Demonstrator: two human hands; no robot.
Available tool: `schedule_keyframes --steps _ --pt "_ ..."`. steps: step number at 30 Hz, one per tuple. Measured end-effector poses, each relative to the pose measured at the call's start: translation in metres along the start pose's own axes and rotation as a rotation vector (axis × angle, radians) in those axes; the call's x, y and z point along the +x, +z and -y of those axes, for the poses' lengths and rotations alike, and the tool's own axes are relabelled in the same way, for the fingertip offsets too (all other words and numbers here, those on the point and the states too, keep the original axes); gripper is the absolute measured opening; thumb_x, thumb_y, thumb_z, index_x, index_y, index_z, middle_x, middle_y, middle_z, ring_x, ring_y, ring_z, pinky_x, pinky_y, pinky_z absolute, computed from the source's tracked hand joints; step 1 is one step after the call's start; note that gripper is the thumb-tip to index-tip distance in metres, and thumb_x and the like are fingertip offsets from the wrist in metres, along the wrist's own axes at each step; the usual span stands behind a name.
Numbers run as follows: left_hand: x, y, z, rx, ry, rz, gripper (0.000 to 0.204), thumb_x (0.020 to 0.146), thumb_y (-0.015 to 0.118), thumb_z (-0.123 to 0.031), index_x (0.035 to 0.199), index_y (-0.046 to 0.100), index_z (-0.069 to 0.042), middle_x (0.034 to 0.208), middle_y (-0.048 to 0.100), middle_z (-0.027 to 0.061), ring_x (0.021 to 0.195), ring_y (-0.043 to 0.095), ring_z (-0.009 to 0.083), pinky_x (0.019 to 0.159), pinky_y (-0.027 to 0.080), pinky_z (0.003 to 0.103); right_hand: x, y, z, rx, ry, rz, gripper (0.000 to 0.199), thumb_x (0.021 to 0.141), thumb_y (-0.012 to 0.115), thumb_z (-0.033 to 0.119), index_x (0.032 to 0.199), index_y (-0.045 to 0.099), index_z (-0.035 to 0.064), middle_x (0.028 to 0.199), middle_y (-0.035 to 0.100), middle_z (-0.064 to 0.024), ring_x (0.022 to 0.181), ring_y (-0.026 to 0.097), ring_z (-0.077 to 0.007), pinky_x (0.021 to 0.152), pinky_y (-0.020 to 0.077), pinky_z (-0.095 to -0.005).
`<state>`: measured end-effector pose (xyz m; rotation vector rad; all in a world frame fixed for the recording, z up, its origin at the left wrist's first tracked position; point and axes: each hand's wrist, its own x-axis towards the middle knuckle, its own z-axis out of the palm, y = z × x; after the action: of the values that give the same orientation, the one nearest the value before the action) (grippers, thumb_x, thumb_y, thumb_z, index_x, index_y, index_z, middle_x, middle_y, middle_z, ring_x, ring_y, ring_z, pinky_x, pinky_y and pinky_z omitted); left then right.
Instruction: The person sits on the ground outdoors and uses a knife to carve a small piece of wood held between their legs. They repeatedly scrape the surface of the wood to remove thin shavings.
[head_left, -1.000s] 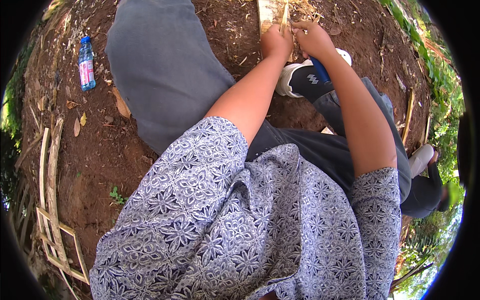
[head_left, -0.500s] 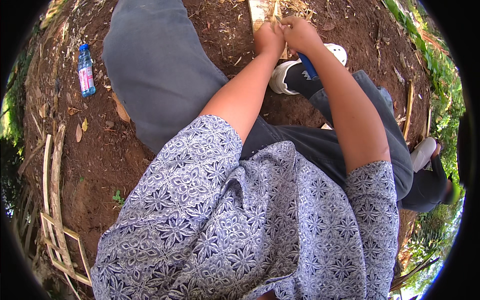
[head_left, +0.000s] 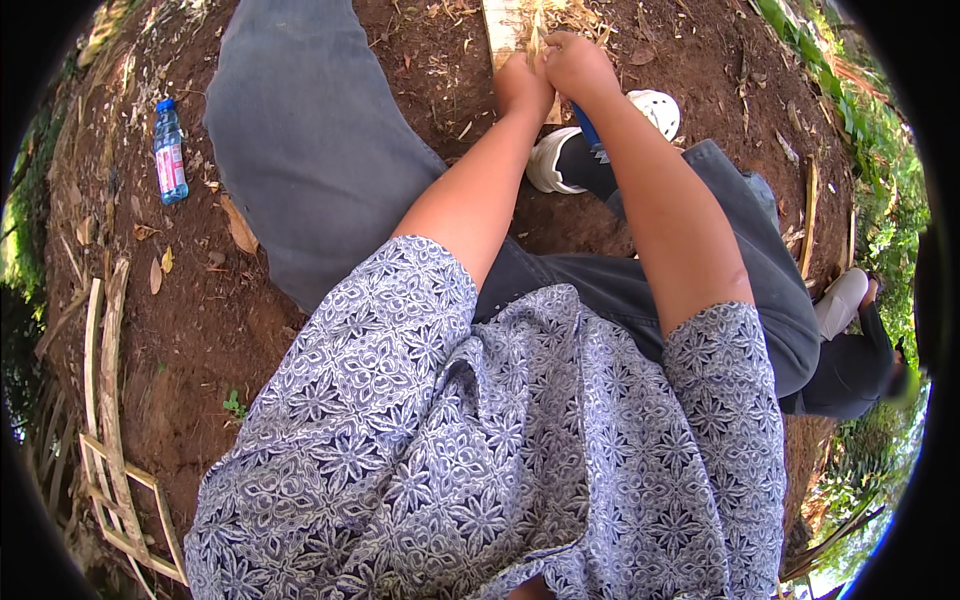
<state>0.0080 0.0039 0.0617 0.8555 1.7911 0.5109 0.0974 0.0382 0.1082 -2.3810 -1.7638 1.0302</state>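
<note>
At the top centre, my left hand (head_left: 523,88) is closed around a thin pale strip of wood (head_left: 537,42) that points away from me. My right hand (head_left: 582,68) presses against it, its fingers wrapped round a blue-handled knife (head_left: 587,126). The handle sticks out backwards beneath my right wrist, partly covered by the forearm; the blade is hidden between the hands. Under and beyond both hands lies a flat pale board (head_left: 504,32) on the soil.
A white clog (head_left: 548,162) is on my foot just below the hands. A blue-capped water bottle (head_left: 170,155) lies at left. Wooden sticks (head_left: 112,370) and a light wooden frame (head_left: 150,478) are at lower left. Another person (head_left: 848,365) sits at far right.
The whole view has shifted slightly, with my hands and the clog a little further left. My right forearm covers more of the blue handle. Both hands keep their grip.
</note>
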Motion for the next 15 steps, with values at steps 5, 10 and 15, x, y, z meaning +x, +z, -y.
schedule_keyframes --steps 5,10,15 --pt "-0.006 -0.002 0.005 0.062 0.11 -0.064 0.031 0.091 0.067 -0.033 0.089 0.069 -0.002 0.087 0.071 0.0248 0.085 0.069 0.0439 0.074 0.054 0.051 0.016 -0.004 -0.001 0.171 0.14 0.089 0.041 0.09 0.057 0.023 0.128 0.069 0.0114 0.097 0.076 -0.0144 0.073 0.075 -0.0246 0.078 0.0586 -0.0381" --pt "-0.006 -0.002 0.006 0.037 0.074 -0.049 0.028 0.09 0.067 -0.033 0.092 0.073 -0.006 0.079 0.073 0.0165 0.076 0.072 0.0332 0.071 0.055 0.045 -0.004 -0.03 -0.006 0.142 0.047 0.205 0.039 0.095 0.057 0.025 0.13 0.067 0.0096 0.08 0.075 -0.0118 0.054 0.068 -0.0178 0.064 0.0576 -0.0347" --pt "-0.004 0.001 0.01 -0.018 0.087 -0.046 0.027 0.09 0.068 -0.033 0.09 0.073 -0.006 0.078 0.073 0.0152 0.074 0.073 0.0306 0.069 0.055 0.043 -0.021 -0.034 -0.005 0.131 -0.037 0.276 0.036 0.099 0.058 0.024 0.13 0.067 0.0075 0.062 0.062 -0.0059 0.044 0.061 -0.0156 0.048 0.0524 -0.0335"
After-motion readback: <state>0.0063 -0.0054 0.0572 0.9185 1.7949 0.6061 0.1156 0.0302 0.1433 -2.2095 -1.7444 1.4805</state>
